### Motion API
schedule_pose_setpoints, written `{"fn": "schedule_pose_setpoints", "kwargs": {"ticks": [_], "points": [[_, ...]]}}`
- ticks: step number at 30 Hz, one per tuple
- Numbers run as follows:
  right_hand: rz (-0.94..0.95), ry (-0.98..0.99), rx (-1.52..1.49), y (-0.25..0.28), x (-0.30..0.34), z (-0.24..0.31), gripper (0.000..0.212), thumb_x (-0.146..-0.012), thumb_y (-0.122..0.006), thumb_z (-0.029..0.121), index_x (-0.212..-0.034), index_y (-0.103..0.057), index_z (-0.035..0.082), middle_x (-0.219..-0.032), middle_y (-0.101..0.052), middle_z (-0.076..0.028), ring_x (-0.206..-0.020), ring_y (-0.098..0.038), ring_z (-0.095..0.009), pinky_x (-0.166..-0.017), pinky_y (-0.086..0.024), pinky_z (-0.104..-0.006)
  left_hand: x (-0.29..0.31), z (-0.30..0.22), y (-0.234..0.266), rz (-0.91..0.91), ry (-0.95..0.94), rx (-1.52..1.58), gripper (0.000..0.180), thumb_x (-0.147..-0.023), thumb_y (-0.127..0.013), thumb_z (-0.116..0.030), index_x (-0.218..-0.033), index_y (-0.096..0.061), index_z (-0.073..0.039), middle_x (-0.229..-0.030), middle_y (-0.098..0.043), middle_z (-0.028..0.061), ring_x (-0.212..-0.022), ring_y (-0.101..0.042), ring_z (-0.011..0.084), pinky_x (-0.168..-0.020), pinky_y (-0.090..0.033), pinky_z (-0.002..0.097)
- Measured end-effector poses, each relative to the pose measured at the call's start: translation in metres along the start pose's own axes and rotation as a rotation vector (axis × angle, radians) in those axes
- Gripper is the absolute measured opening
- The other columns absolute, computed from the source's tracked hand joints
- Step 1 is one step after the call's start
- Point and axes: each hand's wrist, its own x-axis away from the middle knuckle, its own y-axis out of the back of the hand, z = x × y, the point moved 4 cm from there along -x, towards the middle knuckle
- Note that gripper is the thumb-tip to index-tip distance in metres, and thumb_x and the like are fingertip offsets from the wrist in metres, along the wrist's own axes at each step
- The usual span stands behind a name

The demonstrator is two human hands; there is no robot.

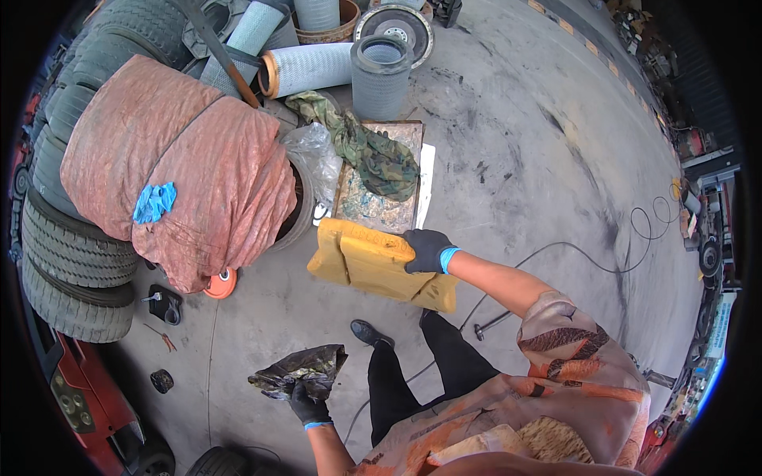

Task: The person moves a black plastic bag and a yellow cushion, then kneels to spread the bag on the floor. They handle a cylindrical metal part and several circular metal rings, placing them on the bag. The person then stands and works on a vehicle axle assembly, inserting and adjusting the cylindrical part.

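Foam [365,262]: a thick, creased yellow slab, in front of the person's feet, near a stained board.
Right hand [429,251]: black-gloved, grasping the foam's far edge.
Left hand [308,406]: black-gloved, gripping a crumpled dark sheet [305,366], nearer the body and well apart from the foam.
Floor [508,206]: grey, scuffed and dark-stained, crossed by a thin black hose [575,245] that coils at the right.
Board [381,209]: flat on the floor, a camouflage cloth [377,159] lying across it.
Room: a workshop-like space; tyres [79,250] piled at left, a red vehicle part [95,389] below them, clutter along the right edge.
Tarp [206,151]: reddish, roped over a bulky heap, a blue wad [155,203] on top.
Tub [332,36]: rusty brown, at the back, a pale cylinder [317,14] standing inside.
Clear bag [317,163]: beside the board; contents too unclear to tell.
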Motion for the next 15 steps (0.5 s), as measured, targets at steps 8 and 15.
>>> {"fn": "schedule_pose_setpoints", "kwargs": {"ticks": [8,15], "points": [[-0.222,-0.43,-0.088,0.155,0.052,-0.134,0.072,-0.053,-0.077,0.04,-0.111,-0.06,0.001,-0.106,-0.064,-0.022,-0.099,-0.061,-0.035,-0.086,-0.048,-0.0392,0.005,-0.009,-0.091,0.175,-0.031,-0.015,0.042,-0.081,-0.05,-0.005,-0.123,-0.051,-0.008,-0.116,-0.056,0.0113,-0.104,-0.056,0.0277,-0.088,-0.05,0.0461],[-0.724,-0.294,-0.242,0.415,0.095,-0.098,0.059,-0.057,-0.077,0.03,-0.104,-0.066,-0.003,-0.093,-0.068,-0.02,-0.084,-0.066,-0.029,-0.078,-0.051,-0.0346,0.036,-0.019,-0.118,0.191,-0.112,0.052,0.038,-0.08,-0.05,0.0,-0.117,-0.053,-0.007,-0.111,-0.058,0.0099,-0.099,-0.059,0.0255,-0.084,-0.052,0.0425]]}}
